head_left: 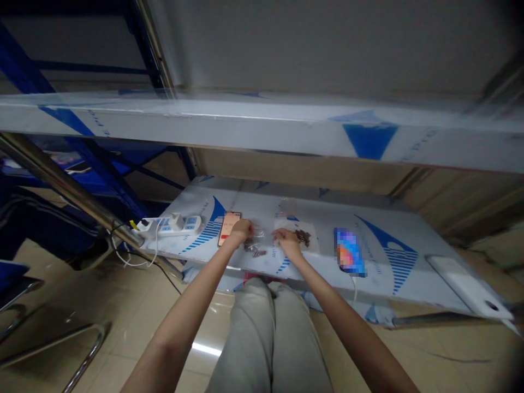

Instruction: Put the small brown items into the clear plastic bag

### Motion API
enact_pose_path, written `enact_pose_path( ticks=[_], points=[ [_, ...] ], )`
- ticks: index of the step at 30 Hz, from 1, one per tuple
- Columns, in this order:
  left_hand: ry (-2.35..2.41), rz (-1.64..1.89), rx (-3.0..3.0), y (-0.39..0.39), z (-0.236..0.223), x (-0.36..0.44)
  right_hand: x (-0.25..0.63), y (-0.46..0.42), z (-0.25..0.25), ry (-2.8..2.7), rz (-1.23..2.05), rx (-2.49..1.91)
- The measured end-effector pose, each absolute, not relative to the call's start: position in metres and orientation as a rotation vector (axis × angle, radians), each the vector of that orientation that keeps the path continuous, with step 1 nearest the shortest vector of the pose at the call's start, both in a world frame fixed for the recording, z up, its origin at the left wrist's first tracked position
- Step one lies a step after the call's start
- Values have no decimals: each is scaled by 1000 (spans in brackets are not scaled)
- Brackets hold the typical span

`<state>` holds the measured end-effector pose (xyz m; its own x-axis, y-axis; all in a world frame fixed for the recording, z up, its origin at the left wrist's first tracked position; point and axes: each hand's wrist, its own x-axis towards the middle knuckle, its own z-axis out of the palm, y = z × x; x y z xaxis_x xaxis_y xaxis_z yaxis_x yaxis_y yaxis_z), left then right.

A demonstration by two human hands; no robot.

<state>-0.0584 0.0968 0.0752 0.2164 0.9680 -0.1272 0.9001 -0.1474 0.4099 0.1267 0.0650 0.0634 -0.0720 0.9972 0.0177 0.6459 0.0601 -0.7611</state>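
My left hand [243, 229] has its fingers curled at the edge of a clear plastic bag [258, 233], just right of a phone [226, 233] with an orange screen. Small dark brown pieces [254, 250], too small to name, lie at the bag's near end. My right hand [287, 240] is a short way to the right with its fingertips pinched together; what is between them is too small to make out. Beside it, a pile of similar brown pieces [303, 237] rests on a clear sheet or bag [311, 229].
A white power strip [192, 225] with plugs and cables sits at the shelf's left end. To the right lie a blurred-out phone [349, 254] on a white cable and a long white device [466, 286]. An upper shelf edge [262, 128] crosses above the film-covered work surface [380, 218].
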Motion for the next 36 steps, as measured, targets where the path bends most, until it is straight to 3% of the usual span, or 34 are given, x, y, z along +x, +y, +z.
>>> enact_pose_path(
  ticks=[9,21,30,36],
  points=[
    [1253,455,2002,43,79,-32,126,21,55,-1239,1316,-1404],
    [1290,557,2291,-4,90,16,155,-11,66,-1105,1365,-1295],
    [1533,378,2392,-14,98,33,167,-11,59,-1058,1320,-1320],
    [1484,531,2255,-5,97,34,172,-10,60,-1122,1339,-1301]
  ],
)
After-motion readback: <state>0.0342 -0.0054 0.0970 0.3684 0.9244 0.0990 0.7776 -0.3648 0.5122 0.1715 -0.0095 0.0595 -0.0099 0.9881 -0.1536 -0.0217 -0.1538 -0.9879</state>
